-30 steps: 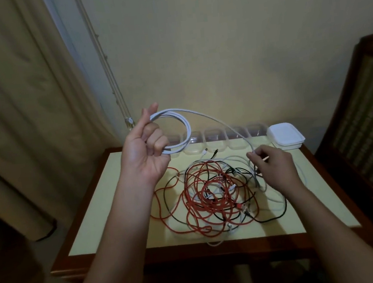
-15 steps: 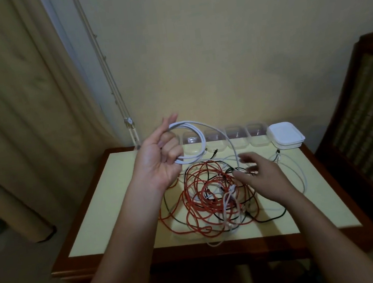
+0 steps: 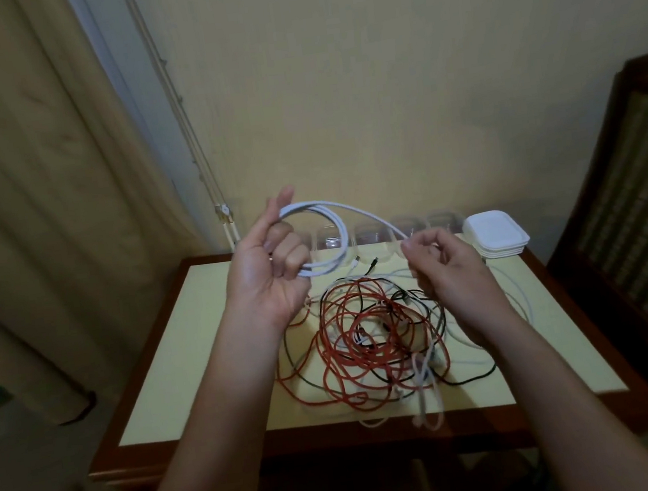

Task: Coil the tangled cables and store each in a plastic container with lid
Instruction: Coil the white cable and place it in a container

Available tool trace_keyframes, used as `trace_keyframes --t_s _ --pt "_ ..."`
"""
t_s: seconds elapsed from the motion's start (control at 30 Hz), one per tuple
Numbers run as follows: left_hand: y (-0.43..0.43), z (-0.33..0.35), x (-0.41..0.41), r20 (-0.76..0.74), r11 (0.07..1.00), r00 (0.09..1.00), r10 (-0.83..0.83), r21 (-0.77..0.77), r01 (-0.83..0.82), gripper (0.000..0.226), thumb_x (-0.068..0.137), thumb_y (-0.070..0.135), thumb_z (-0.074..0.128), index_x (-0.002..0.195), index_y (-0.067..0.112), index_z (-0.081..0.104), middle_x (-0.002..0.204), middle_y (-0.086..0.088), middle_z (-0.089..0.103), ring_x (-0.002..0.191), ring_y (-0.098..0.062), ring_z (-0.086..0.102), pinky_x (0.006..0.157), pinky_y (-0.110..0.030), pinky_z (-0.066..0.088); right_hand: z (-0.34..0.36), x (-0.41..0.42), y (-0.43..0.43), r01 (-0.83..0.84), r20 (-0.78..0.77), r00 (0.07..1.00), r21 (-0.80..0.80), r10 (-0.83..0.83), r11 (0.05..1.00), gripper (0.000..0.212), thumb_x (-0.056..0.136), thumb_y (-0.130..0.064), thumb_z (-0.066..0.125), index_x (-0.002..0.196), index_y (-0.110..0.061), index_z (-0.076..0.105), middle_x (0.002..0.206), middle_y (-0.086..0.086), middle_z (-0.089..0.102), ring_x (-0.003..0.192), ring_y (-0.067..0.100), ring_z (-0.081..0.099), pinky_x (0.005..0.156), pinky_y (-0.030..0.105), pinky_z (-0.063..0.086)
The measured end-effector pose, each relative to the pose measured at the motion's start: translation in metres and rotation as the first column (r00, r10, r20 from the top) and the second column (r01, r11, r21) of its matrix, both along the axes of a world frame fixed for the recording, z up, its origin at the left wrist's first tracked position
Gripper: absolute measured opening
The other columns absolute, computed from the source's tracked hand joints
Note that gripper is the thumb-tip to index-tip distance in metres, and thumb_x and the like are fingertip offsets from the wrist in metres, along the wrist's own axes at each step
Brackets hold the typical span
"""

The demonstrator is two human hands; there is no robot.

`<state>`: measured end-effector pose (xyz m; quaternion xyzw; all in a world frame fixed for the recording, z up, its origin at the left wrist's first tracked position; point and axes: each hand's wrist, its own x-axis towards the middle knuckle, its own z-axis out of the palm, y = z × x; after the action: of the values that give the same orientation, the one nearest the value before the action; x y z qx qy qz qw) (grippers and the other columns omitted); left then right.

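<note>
Far edge of the table (image 3: pixel 187 343), 12 o'clock: a row of clear plastic containers (image 3: pixel 370 237), open-topped; what they hold cannot be told. At 1 o'clock, just beside the row, a stack of white lids (image 3: pixel 494 233). Table centre: a tangle of red, black and white cables (image 3: pixel 374 333). Left hand (image 3: pixel 269 280), raised at 11 o'clock of the tangle, palm toward the camera, fingers curled round a white cable coil (image 3: pixel 336 239), index finger extended upward through the loop. Right hand (image 3: pixel 445 269), at 1 o'clock of the tangle, pinches the free strand running off that coil between thumb and fingertips.
</note>
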<state>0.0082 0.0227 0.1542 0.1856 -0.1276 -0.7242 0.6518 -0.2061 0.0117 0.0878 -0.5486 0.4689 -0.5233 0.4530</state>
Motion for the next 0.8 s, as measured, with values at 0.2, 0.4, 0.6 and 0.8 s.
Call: trace_keyframes --t_s 0.2,0.4,0.6,0.8 --pt "-0.003 0.003 0.03 -0.137 0.985 0.978 0.155 -0.055 -0.163 0.026 0.084 0.01 0.049 0.103 0.002 0.065 0.046 0.006 0.026 0.029 -0.008 0.019 0.029 -0.02 0.013 -0.024 -0.024 0.0 0.141 -0.12 0.983 0.029 -0.137 0.99 0.015 0.094 -0.032 0.071 0.092 -0.018 0.066 0.069 -0.008 0.052 0.058 0.005 0.044 0.063 0.027 0.037" --pt "-0.003 -0.001 0.018 0.048 0.963 0.963 0.265 -0.051 -0.263 0.041 0.097 0.006 0.039 0.134 -0.002 0.053 0.061 0.005 0.034 0.042 -0.006 0.023 0.038 -0.018 0.02 -0.021 -0.027 0.006 0.12 -0.504 0.826 -0.279 -0.252 0.953 0.018 0.095 -0.026 0.068 0.078 -0.023 0.064 0.074 -0.009 0.063 0.065 0.009 0.053 0.06 0.023 0.038" --pt "0.003 -0.003 -0.006 0.568 0.951 0.764 0.306 -0.216 -0.22 0.028 0.104 0.007 0.043 0.128 0.004 0.057 0.07 -0.005 0.06 0.063 -0.018 0.063 0.056 -0.024 0.048 -0.005 -0.015 0.011 -0.119 -0.646 0.732 -0.436 -0.218 0.892 0.018 0.099 -0.022 0.063 0.081 -0.018 0.066 0.08 -0.009 0.063 0.078 0.01 0.055 0.071 0.026 0.04" --pt "0.015 -0.018 -0.034 0.878 0.974 0.459 0.135 -0.202 0.101 0.034 0.107 0.012 0.04 0.139 0.007 0.051 0.084 -0.01 0.07 0.069 -0.014 0.072 0.066 -0.025 0.058 0.021 0.005 0.023 -0.157 -0.506 0.858 -0.424 -0.09 0.892 0.028 0.1 -0.017 0.061 0.074 -0.024 0.06 0.064 -0.019 0.055 0.064 0.0 0.051 0.058 0.011 0.032"
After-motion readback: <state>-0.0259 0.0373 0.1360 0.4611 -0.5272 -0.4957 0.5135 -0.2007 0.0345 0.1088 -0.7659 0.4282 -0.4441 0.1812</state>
